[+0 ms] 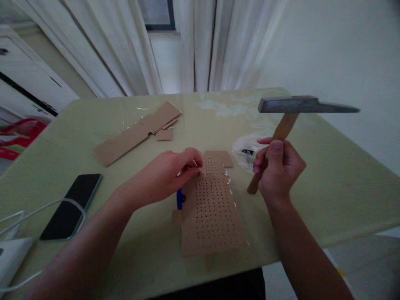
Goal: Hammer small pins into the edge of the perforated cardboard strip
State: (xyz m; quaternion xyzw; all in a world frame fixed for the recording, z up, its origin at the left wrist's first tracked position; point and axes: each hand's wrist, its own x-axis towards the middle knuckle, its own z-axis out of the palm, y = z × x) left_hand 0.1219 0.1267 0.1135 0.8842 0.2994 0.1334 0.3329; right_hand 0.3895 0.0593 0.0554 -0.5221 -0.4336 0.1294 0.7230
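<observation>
Nearest the lens, low in the frame's centre, a perforated brown cardboard sheet point(210, 208) was pinned flat at its far edge by the left hand point(170, 173), fingers pinched on something unseen. At centre right, a wooden-handled steel hammer point(293, 109) was gripped low on its handle by the right hand point(279, 166). Judged top-heavy and rigid, it seemed best held there; the cardboard looked light and bendable.

No readable text or labels
</observation>
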